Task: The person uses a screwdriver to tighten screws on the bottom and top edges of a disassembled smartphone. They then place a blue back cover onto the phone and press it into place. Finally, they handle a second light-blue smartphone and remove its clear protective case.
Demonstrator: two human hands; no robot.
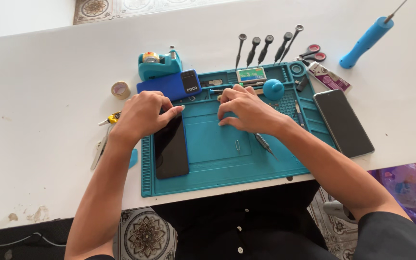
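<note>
a: left hand (143,115) curls its fingers on the top edge of the black slab phone (171,148), lying at the left of the teal silicone repair mat (217,168).

b: right hand (246,110) presses fingertips flat on the mat, holding nothing. seemingly mid-disassembly; next calls for a steady lift.

- Mat (217,159): teal.
- Phone (171,149) on the mat: glossy black.
- Second phone (344,123): dark grey screen, pale edge.
- Box (169,85): blue with a black end.
- Tape dispenser (159,63): teal, with a tan roll.
- Loose tape roll (120,90): beige.
- 5 screwdrivers (266,48): black handles, steel shafts.
- Blower (273,89): teal.
- Scissors (312,52): red handles.
- Tool (366,42) at top right: sky blue.
- Table (39,96): white.
- Floor tile (145,236): grey, floral pattern.
- Basket (410,188): purple.
</note>
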